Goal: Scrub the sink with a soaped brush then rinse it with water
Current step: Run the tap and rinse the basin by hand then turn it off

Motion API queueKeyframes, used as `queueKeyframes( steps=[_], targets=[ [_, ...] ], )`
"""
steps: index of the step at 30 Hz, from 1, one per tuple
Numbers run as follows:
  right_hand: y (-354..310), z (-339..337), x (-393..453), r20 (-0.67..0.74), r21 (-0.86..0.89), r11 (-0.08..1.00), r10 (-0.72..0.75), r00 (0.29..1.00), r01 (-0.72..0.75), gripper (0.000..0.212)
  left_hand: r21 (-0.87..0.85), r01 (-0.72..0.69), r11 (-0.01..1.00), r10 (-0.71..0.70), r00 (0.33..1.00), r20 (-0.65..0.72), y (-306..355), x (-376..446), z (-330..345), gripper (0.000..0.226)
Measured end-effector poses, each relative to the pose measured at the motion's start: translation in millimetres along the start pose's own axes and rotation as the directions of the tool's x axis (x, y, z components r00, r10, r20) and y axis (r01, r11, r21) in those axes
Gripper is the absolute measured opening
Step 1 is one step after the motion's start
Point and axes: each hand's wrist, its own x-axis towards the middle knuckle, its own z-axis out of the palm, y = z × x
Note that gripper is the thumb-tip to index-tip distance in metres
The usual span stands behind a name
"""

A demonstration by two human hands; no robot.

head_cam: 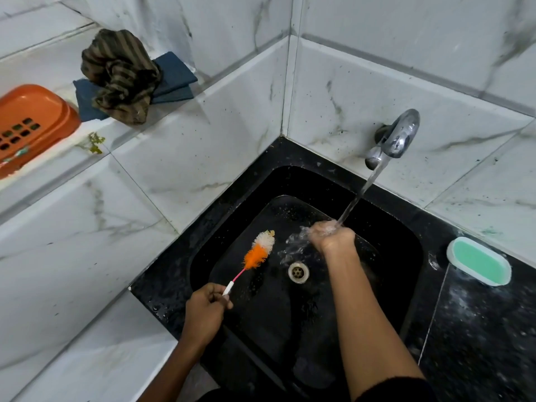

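A black sink (406, 236) sits in a tiled corner, with a metal drain (298, 272) in its floor. My left hand (204, 310) pinches the white end of a thin pink-handled brush (258, 255); its orange and white bristles hang over the left part of the basin. The chrome tap (396, 139) on the right wall runs. Its stream falls onto my right hand (332, 235), which is held under it with fingers curled and nothing visible in it. Water splashes off to the left of that hand.
A green soap in a white dish (480, 261) lies on the black counter (478, 329) right of the sink. On the left ledge are an orange soap tray (32, 123), a crumpled striped cloth (121, 76) and folded blue cloths (174, 78).
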Motion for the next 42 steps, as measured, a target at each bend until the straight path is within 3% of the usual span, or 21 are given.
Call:
queueKeyframes(
  steps=[3,9,12,17,19,21,28,34,38,42],
  targets=[
    [5.3,-4.1,-1.6,0.017,-0.063,0.997,-0.037,0.999,0.038,0.037,0.008,-0.006,1.0,0.006,1.0,-0.007,-0.6,-1.1,-1.6,0.019],
    [6.7,-9.4,10.2,-0.093,-0.11,0.994,-0.031,0.995,0.021,0.041,-0.005,-0.019,1.0,0.019,1.0,-0.011,1.5,-5.7,-5.6,0.019],
    [9.5,-4.1,13.6,-0.045,-0.119,0.992,-0.034,0.998,0.029,0.046,-0.003,-0.019,1.0,0.019,1.0,-0.021,1.4,-5.6,-6.8,0.02],
    [7.2,15.5,7.8,0.052,-0.391,0.92,-0.008,0.999,0.028,0.038,-0.008,-0.009,1.0,0.009,1.0,-0.021,0.0,-3.9,-9.0,0.021],
    [6.9,26.4,4.0,0.059,-0.497,0.866,-0.024,0.998,0.05,0.027,-0.008,-0.009,1.0,0.009,1.0,-0.02,-0.3,-3.9,-9.7,0.021],
    [4.2,36.9,2.8,0.039,-0.552,0.833,-0.022,0.999,0.04,0.031,-0.01,-0.009,1.0,0.009,1.0,-0.018,-0.1,-3.6,-9.7,0.021],
    [-12.5,44.7,10.1,0.027,-0.237,0.971,0.029,0.999,-0.022,0.054,-0.019,-0.007,1.0,0.006,1.0,-0.014,1.8,-4.1,-5.0,0.02],
    [-9.2,27.0,-3.3,0.022,-0.019,1.0,-0.018,1.0,0.018,0.06,-0.026,-0.001,1.0,0.001,1.0,-0.005,3.3,-4.5,-5.4,0.019],
    [-10.9,13.9,-5.0,-0.012,0.084,0.996,-0.029,0.999,0.03,0.045,-0.019,-0.004,1.0,0.004,1.0,-0.019,3.2,-3.8,-8.7,0.019],
    [-11.7,-2.7,-0.2,0.044,0.066,0.997,-0.042,0.998,0.039,0.038,-0.002,-0.007,1.0,0.007,1.0,-0.025,2.7,0.7,-14.6,0.022]
  ],
)
